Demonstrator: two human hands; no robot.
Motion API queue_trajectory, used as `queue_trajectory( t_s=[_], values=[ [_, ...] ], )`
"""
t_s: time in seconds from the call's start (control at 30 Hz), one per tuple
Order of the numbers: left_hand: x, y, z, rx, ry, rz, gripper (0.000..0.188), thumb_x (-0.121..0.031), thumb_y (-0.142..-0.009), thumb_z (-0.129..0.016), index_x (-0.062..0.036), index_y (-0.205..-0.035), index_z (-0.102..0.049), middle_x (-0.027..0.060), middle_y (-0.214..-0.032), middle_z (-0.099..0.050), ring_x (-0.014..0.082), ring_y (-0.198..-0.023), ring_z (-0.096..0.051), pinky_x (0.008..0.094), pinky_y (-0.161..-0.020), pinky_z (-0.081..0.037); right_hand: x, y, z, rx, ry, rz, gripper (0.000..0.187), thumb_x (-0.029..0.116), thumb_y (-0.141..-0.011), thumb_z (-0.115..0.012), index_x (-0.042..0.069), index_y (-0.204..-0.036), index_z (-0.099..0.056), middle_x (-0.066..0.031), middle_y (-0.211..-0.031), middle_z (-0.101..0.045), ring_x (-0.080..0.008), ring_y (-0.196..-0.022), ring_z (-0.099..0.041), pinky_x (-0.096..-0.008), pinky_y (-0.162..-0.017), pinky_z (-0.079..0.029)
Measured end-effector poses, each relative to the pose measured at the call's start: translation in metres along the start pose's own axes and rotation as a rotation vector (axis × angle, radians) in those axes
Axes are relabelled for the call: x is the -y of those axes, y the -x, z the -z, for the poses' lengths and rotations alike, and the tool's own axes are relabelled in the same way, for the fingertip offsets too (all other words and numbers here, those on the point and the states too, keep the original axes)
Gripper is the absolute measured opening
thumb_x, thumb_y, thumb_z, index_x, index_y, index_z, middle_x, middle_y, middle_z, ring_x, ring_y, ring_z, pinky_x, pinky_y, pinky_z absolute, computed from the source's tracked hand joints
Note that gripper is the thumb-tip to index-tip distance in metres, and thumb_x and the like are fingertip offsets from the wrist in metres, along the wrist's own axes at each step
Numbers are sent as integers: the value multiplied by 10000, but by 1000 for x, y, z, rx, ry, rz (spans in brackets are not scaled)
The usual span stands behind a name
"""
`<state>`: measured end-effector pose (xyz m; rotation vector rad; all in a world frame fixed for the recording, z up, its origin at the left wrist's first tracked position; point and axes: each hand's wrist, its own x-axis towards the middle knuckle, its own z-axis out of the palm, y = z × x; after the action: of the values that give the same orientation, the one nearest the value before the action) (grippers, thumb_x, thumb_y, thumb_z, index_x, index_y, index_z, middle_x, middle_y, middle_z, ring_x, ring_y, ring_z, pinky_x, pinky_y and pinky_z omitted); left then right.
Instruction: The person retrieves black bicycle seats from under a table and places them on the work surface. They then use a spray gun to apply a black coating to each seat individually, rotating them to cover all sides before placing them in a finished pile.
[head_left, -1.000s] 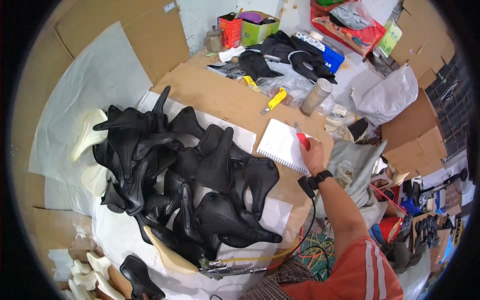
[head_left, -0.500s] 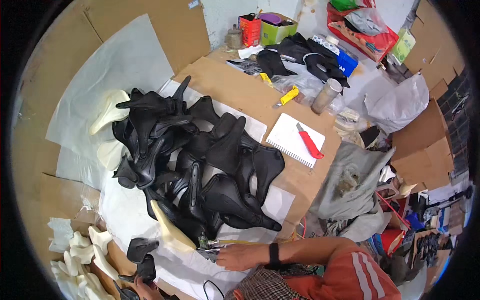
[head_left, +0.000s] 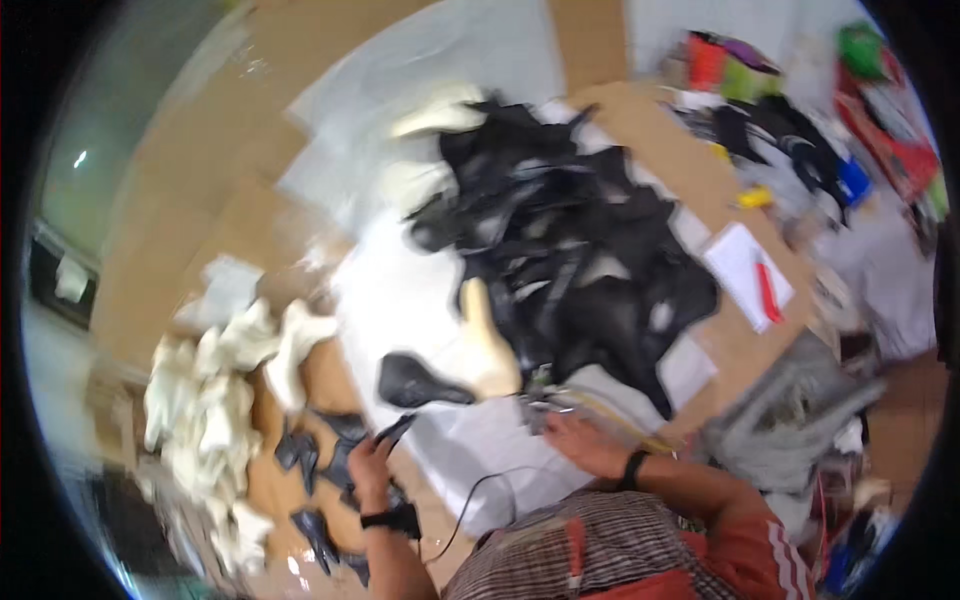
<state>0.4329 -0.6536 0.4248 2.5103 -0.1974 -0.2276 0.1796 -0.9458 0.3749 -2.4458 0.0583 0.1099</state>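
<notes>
Swung leftward since half a second ago, with the heap of black saddles now upper centre and a pile of white foam pieces newly in sight to its lower left. Left hand now low, below and left of the heap, fingers curled around a thin black piece lifted from small black pieces on the cardboard. Right hand at the heap's lower edge, palm down, fingers spread over a metal tool on white paper; grip unclear through blur. One lone black saddle just left of a cream foam form, itself against the heap's lower left. Notebook with red pen right of the heap.
</notes>
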Motion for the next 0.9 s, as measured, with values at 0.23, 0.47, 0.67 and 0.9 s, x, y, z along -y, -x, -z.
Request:
queue_trajectory(
  t_s=[0.23, 0.47, 0.67, 0.9],
  values=[
    [14, 19, 35, -17, 778, 310, 140, -133, -837, -603, -55, -720, -596, -19, -587, -511, 108, -467, -490, 264, -449, -369, 81, 5, 107, -41, -285, 125, 639, 20, -680, -570, 18, -1290, -379, -238, -1339, -326, -382, -1106, -467, -390, -920, -418],
    [26, 30, 2, 44, 1543, 532, 76, -65, -897, -483, -99, -918, -547, 11, -746, -574, 165, -590, -561, 272, -515, -433, 115, -2, 151, 85, -351, -218, 542, 59, -717, -604, 6, -1238, -466, -204, -1064, -562, -248, -921, -565, -316, -762, -463],
    [21, 12, -18, 29, 1688, 486, 54, -62, -891, -503, -105, -859, -504, 14, -708, -544, 156, -601, -555, 261, -510, -430, 142, -16, 170, -75, -244, 90, 546, 148, -754, -692, 74, -1254, -487, -126, -991, -551, -216, -964, -534, -341, -799, -433],
    [4, -4, -16, 19, 1715, 443, 7, -93, -895, -524, -94, -889, -528, 1, -736, -542, 139, -598, -543, 244, -524, -441, 127, -17, 172, 289, -693, -78, 524, 140, -814, -651, 42, -1277, -424, -87, -1004, -599, -132, -892, -569, -274, -779, -446]
  ],
)
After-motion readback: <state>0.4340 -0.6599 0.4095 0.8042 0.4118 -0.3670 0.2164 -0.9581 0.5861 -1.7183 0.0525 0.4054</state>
